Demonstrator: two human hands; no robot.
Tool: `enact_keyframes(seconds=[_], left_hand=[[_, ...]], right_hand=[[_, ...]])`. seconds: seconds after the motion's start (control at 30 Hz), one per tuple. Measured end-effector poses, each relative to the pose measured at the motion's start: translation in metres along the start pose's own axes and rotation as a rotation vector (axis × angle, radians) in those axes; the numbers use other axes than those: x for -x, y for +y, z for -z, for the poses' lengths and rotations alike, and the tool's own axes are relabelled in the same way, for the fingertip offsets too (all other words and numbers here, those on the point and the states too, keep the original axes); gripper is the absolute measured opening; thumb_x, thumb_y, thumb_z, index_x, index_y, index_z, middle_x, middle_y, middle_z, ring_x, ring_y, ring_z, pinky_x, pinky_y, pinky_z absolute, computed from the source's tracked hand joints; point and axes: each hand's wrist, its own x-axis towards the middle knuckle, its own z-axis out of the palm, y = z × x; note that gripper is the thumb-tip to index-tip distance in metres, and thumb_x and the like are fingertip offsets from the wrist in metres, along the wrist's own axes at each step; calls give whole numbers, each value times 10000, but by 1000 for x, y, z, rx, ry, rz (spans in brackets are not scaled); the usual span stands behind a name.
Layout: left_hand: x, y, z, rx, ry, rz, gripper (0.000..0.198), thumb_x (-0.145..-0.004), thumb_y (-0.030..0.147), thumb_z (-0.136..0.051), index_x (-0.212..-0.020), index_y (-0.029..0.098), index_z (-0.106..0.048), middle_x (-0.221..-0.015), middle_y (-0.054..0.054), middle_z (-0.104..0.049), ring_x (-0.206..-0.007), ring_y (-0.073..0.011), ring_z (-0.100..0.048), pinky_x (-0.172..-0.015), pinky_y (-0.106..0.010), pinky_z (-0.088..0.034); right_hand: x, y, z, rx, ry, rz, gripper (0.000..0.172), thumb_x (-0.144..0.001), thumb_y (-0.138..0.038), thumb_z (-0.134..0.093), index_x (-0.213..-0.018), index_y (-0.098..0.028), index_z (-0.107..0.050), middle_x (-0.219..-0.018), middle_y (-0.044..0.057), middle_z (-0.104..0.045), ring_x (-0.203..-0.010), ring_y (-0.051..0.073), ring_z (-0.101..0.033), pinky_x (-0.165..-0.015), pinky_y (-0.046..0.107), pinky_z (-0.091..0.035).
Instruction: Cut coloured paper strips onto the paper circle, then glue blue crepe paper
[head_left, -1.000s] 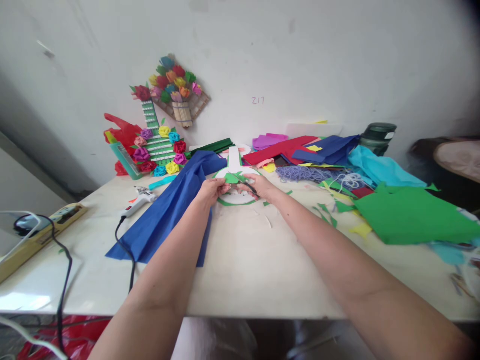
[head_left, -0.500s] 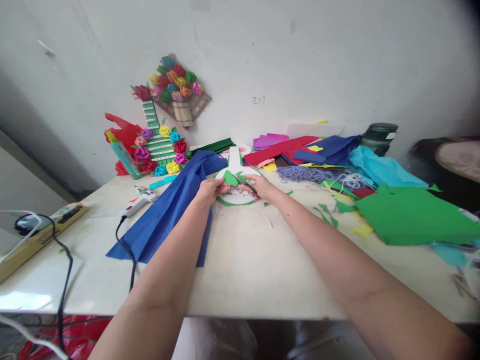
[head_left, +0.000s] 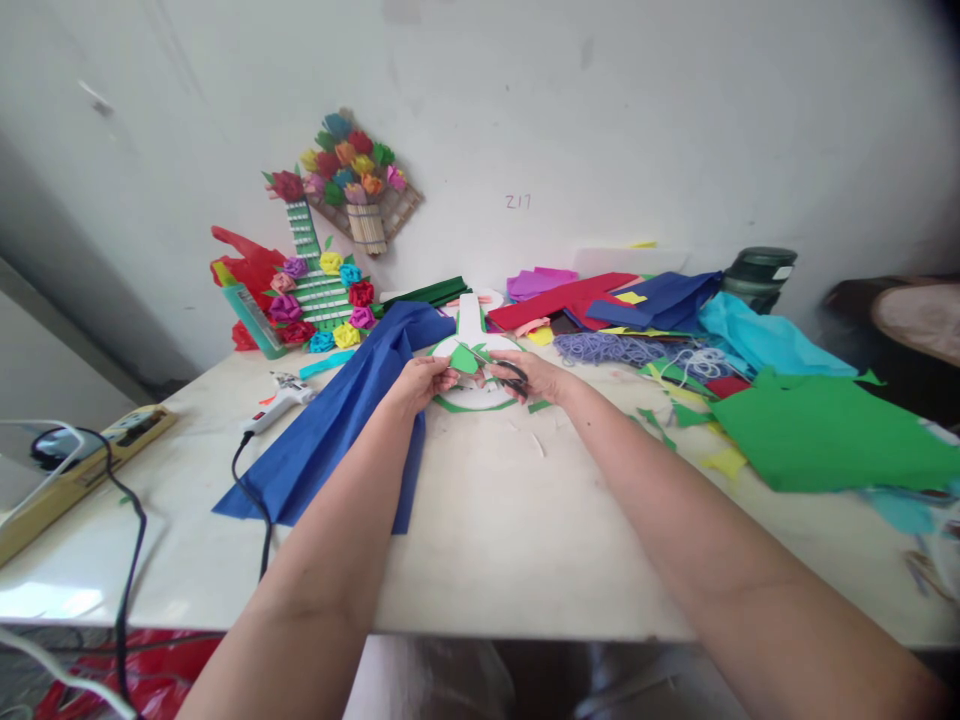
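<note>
My left hand (head_left: 427, 380) pinches a small piece of green paper (head_left: 466, 358) between thumb and fingers. Black-handled scissors (head_left: 513, 376) are in my right hand (head_left: 531, 374), their blades pointing left at the green piece. Both hands are over a round white cutout with a long neck (head_left: 471, 318), edged in green, lying on the table. Small paper scraps show between the hands. A long sheet of blue paper (head_left: 330, 430) lies beside and under my left forearm.
A white glue gun (head_left: 279, 400) with a black cord lies at left, near a power strip (head_left: 90, 475). Paper flower crafts (head_left: 326, 290) lean on the wall. Green paper (head_left: 832, 430), purple yarn (head_left: 611, 348) and a dark green container (head_left: 759, 275) are at right.
My right hand has shifted slightly right and turned, so the scissors' handles show more. The green piece has turned a little in my left hand.
</note>
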Motion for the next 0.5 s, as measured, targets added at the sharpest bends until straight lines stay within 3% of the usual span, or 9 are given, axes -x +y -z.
enact_keyframes(seconds=[0.23, 0.5], left_hand=[[0, 0, 0, -36, -22, 5, 144, -754, 85, -530, -611, 81, -550, -475, -47, -587, -357, -68, -499, -370, -154, -398], [-1, -1, -1, -30, 45, 30, 152, -754, 82, -521, -604, 83, -546, -470, -47, -590, -358, -73, -508, -361, -151, -401]], right_hand=[[2, 0, 1, 64, 24, 0, 579, -733, -332, -627, -1248, -156, -428, -402, -94, -452, -302, 48, -364, -291, 145, -240], [-1, 0, -5, 53, 112, 68, 700, -675, -281, -684, -1291, -122, -392, -449, -91, -495, -324, 42, -362, -293, 148, -267]])
